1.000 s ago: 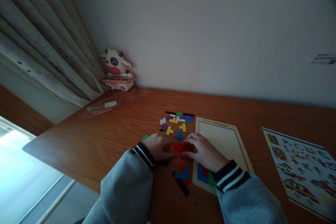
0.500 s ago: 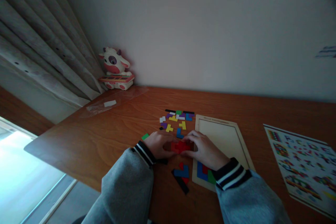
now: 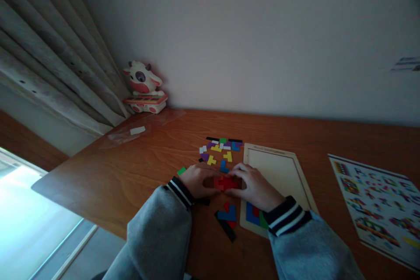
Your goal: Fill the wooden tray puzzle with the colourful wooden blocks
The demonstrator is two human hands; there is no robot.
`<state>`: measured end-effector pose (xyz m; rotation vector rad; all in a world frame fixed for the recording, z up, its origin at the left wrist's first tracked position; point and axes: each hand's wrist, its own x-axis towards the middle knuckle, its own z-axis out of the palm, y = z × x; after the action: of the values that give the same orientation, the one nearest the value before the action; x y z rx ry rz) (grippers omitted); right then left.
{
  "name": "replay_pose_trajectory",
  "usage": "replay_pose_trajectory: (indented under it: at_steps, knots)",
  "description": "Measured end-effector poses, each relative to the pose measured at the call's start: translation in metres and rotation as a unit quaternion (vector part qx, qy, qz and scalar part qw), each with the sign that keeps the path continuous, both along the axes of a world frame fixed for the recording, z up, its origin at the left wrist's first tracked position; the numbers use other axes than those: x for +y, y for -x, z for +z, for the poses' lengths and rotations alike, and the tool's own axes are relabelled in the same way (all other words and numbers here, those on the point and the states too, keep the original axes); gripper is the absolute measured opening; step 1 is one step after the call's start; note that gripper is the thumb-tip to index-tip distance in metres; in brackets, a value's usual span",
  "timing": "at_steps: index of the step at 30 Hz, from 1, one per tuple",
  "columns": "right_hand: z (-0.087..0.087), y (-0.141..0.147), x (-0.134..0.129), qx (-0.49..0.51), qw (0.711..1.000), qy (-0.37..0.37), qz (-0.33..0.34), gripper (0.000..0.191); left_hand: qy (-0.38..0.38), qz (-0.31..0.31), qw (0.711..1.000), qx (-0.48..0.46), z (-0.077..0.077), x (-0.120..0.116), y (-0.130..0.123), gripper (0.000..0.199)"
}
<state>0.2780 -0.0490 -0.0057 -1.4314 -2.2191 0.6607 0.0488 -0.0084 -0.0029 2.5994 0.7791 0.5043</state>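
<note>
Between my hands lie red puzzle pieces (image 3: pixel 226 183), close together just left of the wooden puzzle tray (image 3: pixel 278 175). My left hand (image 3: pixel 199 180) has thumb and fingers curved onto their left end. On the right end, my right hand (image 3: pixel 255 187) grips them the same way, its wrist over the tray. Blue, red and green pieces sit in the tray's near corner, partly covered by my right sleeve. A blue L-shaped piece (image 3: pixel 224 166) lies just beyond my fingers. Nearer to me, a blue angled piece (image 3: pixel 228 214) overlaps red ones beside a black bar (image 3: pixel 225 226).
Several yellow, purple, white and black pieces (image 3: pixel 216 148) are spread behind my hands. A printed pattern sheet (image 3: pixel 377 210) lies at right. A cow toy with a keyboard (image 3: pixel 145 87) stands at the back left, near a clear plastic bag (image 3: pixel 126 133) and the curtain (image 3: pixel 62 48).
The view has shifted very slightly. Both hands stay on the red pieces, with hardly any visible movement.
</note>
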Motion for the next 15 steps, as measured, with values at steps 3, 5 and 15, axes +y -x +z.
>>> replay_pose_trajectory:
  at_steps: [3,5,15]
  knots:
    - [0.0003,0.0004,-0.0007,0.003,1.0,-0.007,-0.005,0.038,-0.005,0.014,1.0,0.005,0.0014,0.001,0.0019,0.042]
    - [0.0008,0.0008,-0.0019,0.003,1.0,-0.013,-0.01,0.036,-0.005,0.019,1.0,0.005,0.0032,0.0013,0.0037,0.044]
    - [0.0011,0.0026,-0.0042,-0.002,0.999,-0.031,-0.006,0.035,0.004,0.017,1.0,0.005,0.0087,0.0009,0.0083,0.042]
